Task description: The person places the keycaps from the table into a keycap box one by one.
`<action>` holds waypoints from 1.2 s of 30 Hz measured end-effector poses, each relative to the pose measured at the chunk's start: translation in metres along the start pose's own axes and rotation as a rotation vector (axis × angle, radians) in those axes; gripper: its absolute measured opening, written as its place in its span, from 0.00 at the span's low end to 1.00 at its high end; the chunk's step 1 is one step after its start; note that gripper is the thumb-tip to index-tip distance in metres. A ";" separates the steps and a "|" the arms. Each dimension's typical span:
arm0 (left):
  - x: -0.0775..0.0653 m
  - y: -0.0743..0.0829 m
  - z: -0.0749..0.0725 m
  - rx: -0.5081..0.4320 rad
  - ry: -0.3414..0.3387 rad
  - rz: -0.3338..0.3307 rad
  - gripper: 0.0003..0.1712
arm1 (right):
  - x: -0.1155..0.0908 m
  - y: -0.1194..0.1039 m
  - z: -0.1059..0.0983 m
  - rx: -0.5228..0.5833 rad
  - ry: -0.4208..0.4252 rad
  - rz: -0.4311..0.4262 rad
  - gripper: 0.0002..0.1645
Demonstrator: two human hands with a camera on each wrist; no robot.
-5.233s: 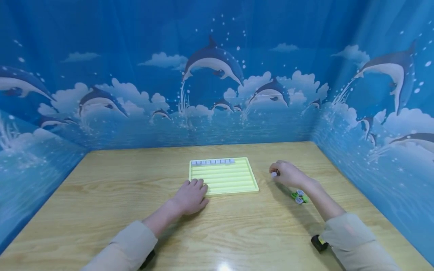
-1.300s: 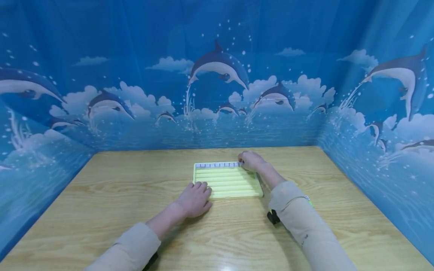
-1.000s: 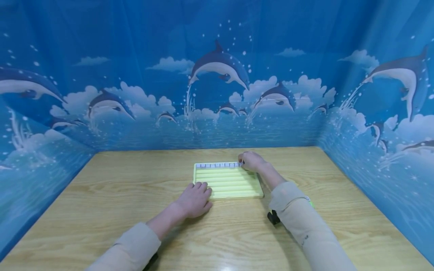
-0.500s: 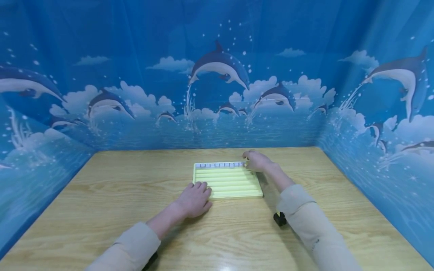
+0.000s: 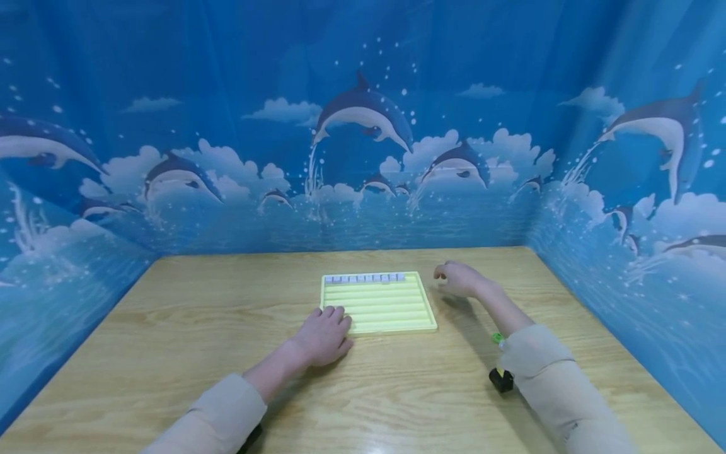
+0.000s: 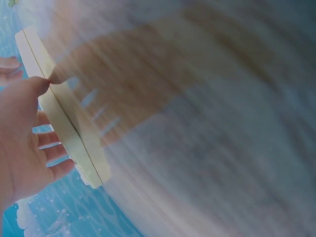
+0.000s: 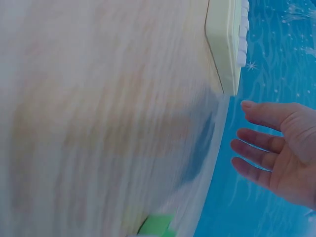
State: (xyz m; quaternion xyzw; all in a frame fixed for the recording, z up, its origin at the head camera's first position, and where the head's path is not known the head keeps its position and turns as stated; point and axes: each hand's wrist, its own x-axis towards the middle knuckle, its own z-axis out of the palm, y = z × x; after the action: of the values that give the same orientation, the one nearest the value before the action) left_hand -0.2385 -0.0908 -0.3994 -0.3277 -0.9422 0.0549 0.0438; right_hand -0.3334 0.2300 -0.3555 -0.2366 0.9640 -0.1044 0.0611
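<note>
A pale yellow ridged tray [image 5: 391, 309] lies on the wooden table. Along its back groove stands a row of several small white blocks [image 5: 365, 278]. My left hand [image 5: 322, 335] rests at the tray's near left corner; in the left wrist view, its thumb touches the tray's side [image 6: 69, 121] and its other fingers extend over it. Just right of the tray, my right hand [image 5: 458, 279] hovers above the table with loosely bent fingers and nothing in them. The right wrist view shows that hand [image 7: 284, 148] below the tray's corner [image 7: 227, 54], apart from it.
A small green piece [image 5: 498, 338] lies on the table [image 5: 363, 391], partly hidden by the right sleeve [image 5: 539, 350]; the right wrist view catches green [image 7: 157, 225] at its lower edge. A blue dolphin-print curtain [image 5: 340, 208] encloses the back and sides.
About five seconds ago my right hand held a small white-topped piece right of the tray. It then reached the back row, let go there and moved back right. My left hand stayed put.
</note>
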 end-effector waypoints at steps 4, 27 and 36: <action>0.000 0.000 0.002 -0.004 -0.002 -0.003 0.26 | -0.013 0.005 -0.001 0.008 -0.007 -0.005 0.19; 0.001 -0.001 0.000 0.015 0.004 0.004 0.27 | -0.098 0.032 -0.012 0.048 -0.115 0.103 0.16; 0.002 -0.001 0.001 0.034 -0.008 0.005 0.28 | -0.110 0.044 -0.006 0.129 -0.201 0.122 0.09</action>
State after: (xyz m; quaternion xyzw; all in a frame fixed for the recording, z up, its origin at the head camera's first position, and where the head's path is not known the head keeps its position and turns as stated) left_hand -0.2406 -0.0909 -0.3998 -0.3290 -0.9405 0.0721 0.0454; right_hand -0.2569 0.3208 -0.3523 -0.1823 0.9569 -0.1381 0.1789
